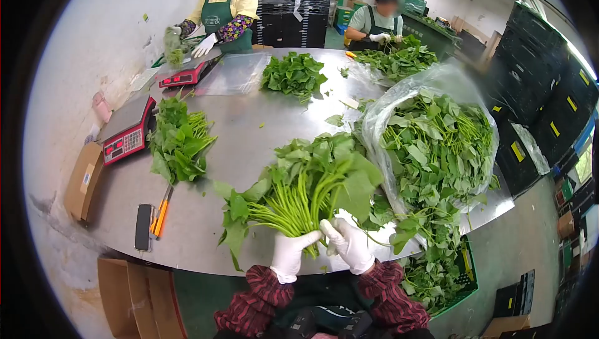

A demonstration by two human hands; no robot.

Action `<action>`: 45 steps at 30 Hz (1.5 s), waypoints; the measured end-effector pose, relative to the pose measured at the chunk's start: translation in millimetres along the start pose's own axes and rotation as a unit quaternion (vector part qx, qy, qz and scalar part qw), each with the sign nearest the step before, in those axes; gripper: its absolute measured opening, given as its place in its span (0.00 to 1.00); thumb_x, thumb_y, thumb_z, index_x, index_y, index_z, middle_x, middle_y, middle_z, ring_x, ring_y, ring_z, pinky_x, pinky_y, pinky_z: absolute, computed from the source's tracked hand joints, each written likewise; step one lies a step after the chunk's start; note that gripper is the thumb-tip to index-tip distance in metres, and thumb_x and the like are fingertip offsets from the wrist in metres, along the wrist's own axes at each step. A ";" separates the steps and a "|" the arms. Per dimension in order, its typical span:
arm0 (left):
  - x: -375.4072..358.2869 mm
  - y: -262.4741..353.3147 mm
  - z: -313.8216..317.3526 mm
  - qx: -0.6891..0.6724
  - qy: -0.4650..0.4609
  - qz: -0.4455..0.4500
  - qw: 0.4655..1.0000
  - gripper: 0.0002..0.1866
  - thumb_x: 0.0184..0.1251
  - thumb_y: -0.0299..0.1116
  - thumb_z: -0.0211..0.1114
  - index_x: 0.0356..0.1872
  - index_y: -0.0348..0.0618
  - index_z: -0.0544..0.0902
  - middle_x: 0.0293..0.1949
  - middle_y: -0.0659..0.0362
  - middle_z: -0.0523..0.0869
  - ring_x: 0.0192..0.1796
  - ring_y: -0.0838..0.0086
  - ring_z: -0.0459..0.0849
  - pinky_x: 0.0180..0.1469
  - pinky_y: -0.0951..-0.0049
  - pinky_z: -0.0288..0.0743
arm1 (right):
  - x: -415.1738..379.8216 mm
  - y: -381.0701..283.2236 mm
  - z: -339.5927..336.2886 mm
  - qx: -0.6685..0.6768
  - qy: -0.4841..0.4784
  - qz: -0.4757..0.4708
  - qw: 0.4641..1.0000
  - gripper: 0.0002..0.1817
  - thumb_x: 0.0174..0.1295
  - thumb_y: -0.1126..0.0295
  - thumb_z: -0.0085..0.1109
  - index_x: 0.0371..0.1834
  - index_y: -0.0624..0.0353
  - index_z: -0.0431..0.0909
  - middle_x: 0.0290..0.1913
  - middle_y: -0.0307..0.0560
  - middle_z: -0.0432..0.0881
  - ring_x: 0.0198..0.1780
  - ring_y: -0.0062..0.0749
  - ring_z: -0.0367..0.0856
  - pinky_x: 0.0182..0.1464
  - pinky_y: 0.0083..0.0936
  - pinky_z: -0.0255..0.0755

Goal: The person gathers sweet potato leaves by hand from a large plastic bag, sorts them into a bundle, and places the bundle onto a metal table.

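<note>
My left hand (291, 255), in a white glove, is wrapped round the stems of a large bunch of leafy greens (299, 198) near the table's front edge. My right hand (350, 245), gloved too, touches the stem ends beside it with its fingers pressed together; what lies between those fingers is too small to make out. The leaves fan out away from me above both hands. Just right of the bunch, a big clear plastic bag (380, 170) lies open, full of loose greens (430, 145) that spill over the table's edge.
Another bunch (179, 139) lies left, near a red scale (128, 130), an orange-handled tool (160, 217) and a phone (143, 226). A further pile (293, 73) sits farther back. Two co-workers (228, 17) (380, 20) stand across the metal table (237, 120). A green crate (465, 276) stands below right.
</note>
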State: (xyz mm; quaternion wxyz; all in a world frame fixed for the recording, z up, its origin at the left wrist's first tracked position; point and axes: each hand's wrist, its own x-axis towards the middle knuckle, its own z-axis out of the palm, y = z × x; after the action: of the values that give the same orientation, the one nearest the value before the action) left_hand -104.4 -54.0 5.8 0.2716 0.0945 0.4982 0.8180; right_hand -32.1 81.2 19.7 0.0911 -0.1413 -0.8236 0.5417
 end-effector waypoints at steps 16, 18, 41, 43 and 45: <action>2.5 13.4 -21.7 -0.101 -0.015 0.011 0.995 0.12 0.55 0.19 0.63 0.41 0.34 0.74 0.30 0.54 0.82 0.35 0.65 0.82 0.44 0.65 0.76 | -26.3 108.9 -135.9 -0.393 0.388 0.164 0.817 0.23 0.62 0.52 0.54 0.25 0.64 0.76 0.24 0.56 0.81 0.27 0.51 0.81 0.31 0.41 0.72; 2.9 12.2 -21.5 -0.077 -0.007 -0.002 0.997 0.09 0.54 0.20 0.63 0.37 0.34 0.77 0.30 0.55 0.82 0.35 0.67 0.82 0.43 0.67 0.76 | -26.5 75.8 -120.2 -0.222 0.382 0.056 0.895 0.17 0.64 0.61 0.55 0.24 0.64 0.75 0.20 0.49 0.80 0.21 0.35 0.78 0.26 0.32 0.71; -17.1 3.6 -13.4 0.038 -0.093 -0.037 0.994 0.13 0.52 0.18 0.66 0.40 0.34 0.79 0.33 0.56 0.85 0.34 0.73 0.83 0.38 0.76 0.77 | 22.8 -27.0 -64.1 -0.485 0.120 -0.321 0.804 0.16 0.50 0.73 0.54 0.45 0.61 0.72 0.26 0.45 0.74 0.27 0.36 0.77 0.28 0.31 0.71; -18.9 7.2 -10.5 0.027 -0.096 -0.052 0.994 0.13 0.52 0.17 0.65 0.41 0.33 0.79 0.33 0.56 0.85 0.34 0.73 0.83 0.38 0.75 0.77 | 24.2 -25.0 -66.0 -0.455 0.133 -0.370 0.799 0.10 0.50 0.73 0.55 0.37 0.58 0.72 0.21 0.43 0.71 0.22 0.37 0.73 0.24 0.30 0.67; -19.1 9.5 -8.6 0.000 -0.108 -0.077 0.991 0.14 0.52 0.17 0.65 0.42 0.32 0.79 0.34 0.55 0.85 0.34 0.72 0.83 0.39 0.74 0.77 | 22.9 -21.9 -66.6 -0.471 0.124 -0.349 0.800 0.08 0.50 0.74 0.55 0.34 0.58 0.72 0.21 0.43 0.71 0.21 0.37 0.73 0.23 0.30 0.67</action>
State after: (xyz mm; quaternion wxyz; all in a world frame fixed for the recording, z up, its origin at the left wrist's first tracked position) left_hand -95.4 -74.2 12.1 0.3862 0.1430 0.4717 0.7797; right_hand -36.4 138.3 66.2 0.2974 0.0644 -0.9526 -0.0038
